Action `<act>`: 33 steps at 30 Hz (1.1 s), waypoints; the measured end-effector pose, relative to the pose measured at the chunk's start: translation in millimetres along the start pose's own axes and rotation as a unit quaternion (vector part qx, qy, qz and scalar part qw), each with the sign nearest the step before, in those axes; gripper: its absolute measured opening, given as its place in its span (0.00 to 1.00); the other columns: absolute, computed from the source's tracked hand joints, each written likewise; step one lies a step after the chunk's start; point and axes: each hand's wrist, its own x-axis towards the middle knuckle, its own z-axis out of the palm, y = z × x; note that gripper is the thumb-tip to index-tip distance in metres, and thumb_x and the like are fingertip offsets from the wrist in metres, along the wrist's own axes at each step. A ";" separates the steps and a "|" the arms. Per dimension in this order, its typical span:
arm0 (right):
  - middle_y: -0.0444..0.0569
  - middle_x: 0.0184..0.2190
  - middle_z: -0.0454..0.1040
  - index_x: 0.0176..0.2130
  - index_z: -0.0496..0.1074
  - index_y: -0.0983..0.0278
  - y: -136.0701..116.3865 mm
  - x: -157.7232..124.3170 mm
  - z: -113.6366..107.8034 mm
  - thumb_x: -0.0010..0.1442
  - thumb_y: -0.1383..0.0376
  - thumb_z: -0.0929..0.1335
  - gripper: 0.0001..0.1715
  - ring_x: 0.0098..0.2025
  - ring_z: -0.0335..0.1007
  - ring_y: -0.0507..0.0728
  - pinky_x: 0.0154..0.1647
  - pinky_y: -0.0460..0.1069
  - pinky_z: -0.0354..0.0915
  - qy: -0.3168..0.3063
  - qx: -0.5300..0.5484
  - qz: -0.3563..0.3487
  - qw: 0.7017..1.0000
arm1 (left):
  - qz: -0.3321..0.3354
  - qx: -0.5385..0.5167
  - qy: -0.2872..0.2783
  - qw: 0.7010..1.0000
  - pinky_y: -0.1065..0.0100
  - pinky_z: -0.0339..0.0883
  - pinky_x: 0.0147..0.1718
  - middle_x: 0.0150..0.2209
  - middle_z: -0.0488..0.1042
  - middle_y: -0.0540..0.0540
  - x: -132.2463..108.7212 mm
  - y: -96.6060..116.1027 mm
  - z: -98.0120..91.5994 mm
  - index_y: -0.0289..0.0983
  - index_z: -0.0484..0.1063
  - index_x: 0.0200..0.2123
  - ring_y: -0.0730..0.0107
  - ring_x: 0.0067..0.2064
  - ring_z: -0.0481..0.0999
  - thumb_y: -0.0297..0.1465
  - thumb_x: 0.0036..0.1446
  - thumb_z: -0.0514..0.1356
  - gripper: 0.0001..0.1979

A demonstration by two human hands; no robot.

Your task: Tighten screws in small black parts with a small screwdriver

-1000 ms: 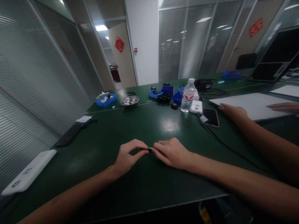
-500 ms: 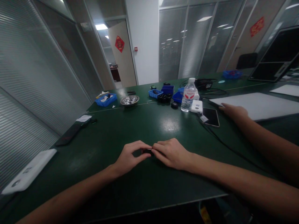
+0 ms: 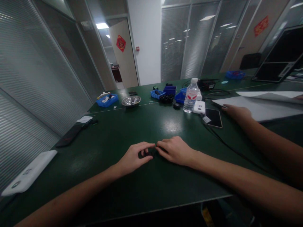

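Low over the table's near middle, my left hand (image 3: 133, 156) curls around a small dark object (image 3: 146, 154), its thumb and fingers on either side. What kind of object it is cannot be made out. My right hand (image 3: 174, 149) is closed, its fingertips pinched right beside my left index fingertip. Anything between the right fingertips is too small to name. Both forearms reach in from the near side of the green table (image 3: 113, 195).
Another person's hand (image 3: 236, 113) rests on a white sheet (image 3: 258, 108) at right. Nearby are a phone (image 3: 214, 118), a water bottle (image 3: 190, 97), a white device (image 3: 199, 107) and blue bins (image 3: 169, 90). A metal bowl (image 3: 131, 101) and blue basket (image 3: 107, 100) stand farther left.
My right fingertips have shifted slightly up and off the dark object, which now sits lower in my left hand. At right, the other person has lifted a white sheet's edge.
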 end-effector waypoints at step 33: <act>0.45 0.27 0.73 0.47 0.69 0.62 8.2 1.3 0.8 0.72 0.54 0.59 0.17 0.25 0.63 0.51 0.27 0.47 0.45 -0.022 0.002 0.084 0.996 | -0.019 0.261 0.034 0.965 0.50 0.62 0.61 0.65 0.66 0.43 -5.2 -25.8 -12.3 0.41 0.65 0.65 0.56 0.64 0.64 0.33 0.71 0.50 0.22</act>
